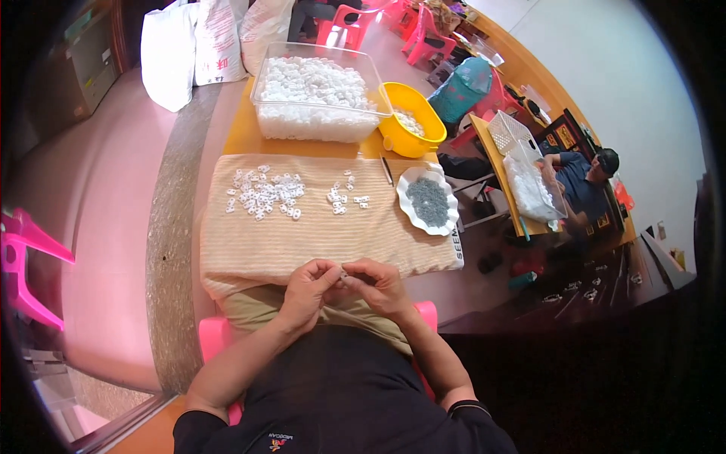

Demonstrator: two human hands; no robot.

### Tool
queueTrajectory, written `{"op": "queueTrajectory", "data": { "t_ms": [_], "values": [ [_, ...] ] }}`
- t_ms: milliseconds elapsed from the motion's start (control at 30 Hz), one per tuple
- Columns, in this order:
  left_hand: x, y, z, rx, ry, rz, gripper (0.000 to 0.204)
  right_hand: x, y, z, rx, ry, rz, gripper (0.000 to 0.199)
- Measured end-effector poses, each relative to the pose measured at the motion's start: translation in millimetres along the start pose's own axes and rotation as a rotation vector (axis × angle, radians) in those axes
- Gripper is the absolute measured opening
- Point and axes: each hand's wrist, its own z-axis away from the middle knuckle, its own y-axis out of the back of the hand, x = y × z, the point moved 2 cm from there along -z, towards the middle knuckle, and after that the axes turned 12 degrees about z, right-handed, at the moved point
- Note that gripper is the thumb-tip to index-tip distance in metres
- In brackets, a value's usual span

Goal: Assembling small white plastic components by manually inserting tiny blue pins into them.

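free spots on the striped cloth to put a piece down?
Bare: the near strip of the striped cloth between the white pieces and both hands; also its far-left edge. Crowded: the right end by the scalloped dish, and behind, the clear bin and yellow bowl.

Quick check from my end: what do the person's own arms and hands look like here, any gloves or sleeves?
Both hands, the left hand and the right hand, are bare: no gloves, rings or watch visible. The forearms are uncovered too. A short dark sleeve with a pale-edged cuff shows on the right upper arm; the black shirt carries a small printed mark.
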Motion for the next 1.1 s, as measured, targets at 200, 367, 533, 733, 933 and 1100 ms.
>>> {"op": "queueTrajectory", "data": {
  "t_ms": [200, 367, 533, 733, 933, 1100],
  "values": [
    [-3, -3, 2, -0.019, 0.055, 0.02, 0.014, -4, -1, 6, 0.125, 0.13, 0.217, 0.013],
    [-3, -3, 2, -0.001, 0.098, 0.031, 0.011, -10, -3, 9, 0.22, 0.259, 0.347, 0.012],
    [-2, -1, 0, 0.007, 0.106, 0.047, 0.01, -13, -6, 9, 0.237, 0.233, 0.368, 0.01],
    [1, 4, -4, 0.033, 0.09, 0.069, 0.01, -10, 11, 5, 0.292, 0.195, 0.456, 0.012],
    [9, 1, -2, 0.069, 0.073, 0.05, 0.011, -6, 20, 8, 0.284, 0.204, 0.817, 0.023],
    [15, 1, -2, 0.042, 0.056, 0.047, 0.01, -5, 6, 2, 0.169, 0.4, 1.308, 0.035]
  ]
}}
